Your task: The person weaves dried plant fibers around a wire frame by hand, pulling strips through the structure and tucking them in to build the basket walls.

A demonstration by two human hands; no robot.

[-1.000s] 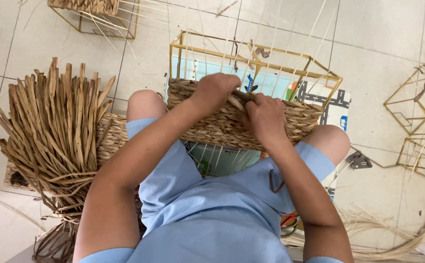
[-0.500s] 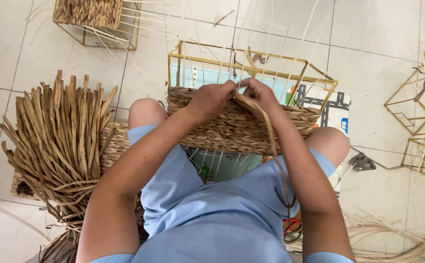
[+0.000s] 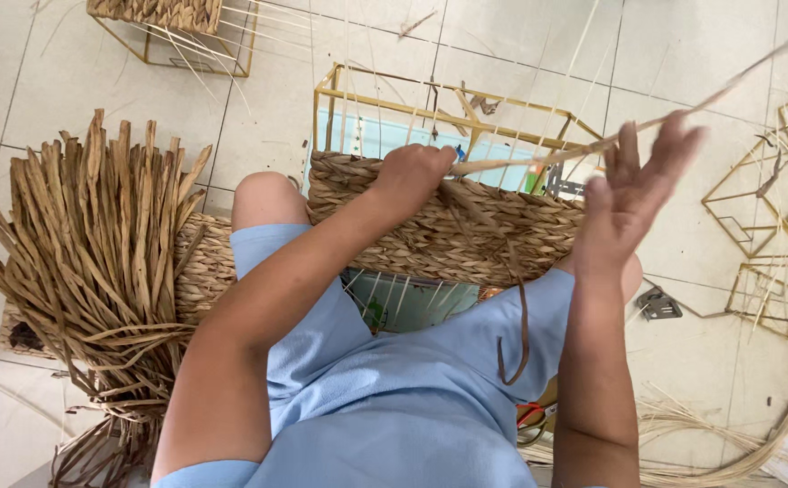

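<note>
Left hand (image 3: 416, 176): curled, pressing the woven rim.
Right hand (image 3: 629, 194): fingers spread, drawing a flat straw strand (image 3: 538, 161) taut.
Basket (image 3: 466, 226): coarse braided fibre on a gold wire frame (image 3: 385, 95), across the lap.
Bundle (image 3: 96, 262): dry, flat strips, at left.

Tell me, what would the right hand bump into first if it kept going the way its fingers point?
Probably nothing: the right hand points up-right over bare floor tiles, holding the pale strand. Depth is unclear.

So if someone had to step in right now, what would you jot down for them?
Left hand presses on the top edge of the half-woven basket on the lap.
Right hand is raised with fingers spread, a long strand running taut across them.
Woven band covers the near side of the gold wire frame; the upper frame is bare.
Bundle of dried strips stands beside the left knee.
</note>
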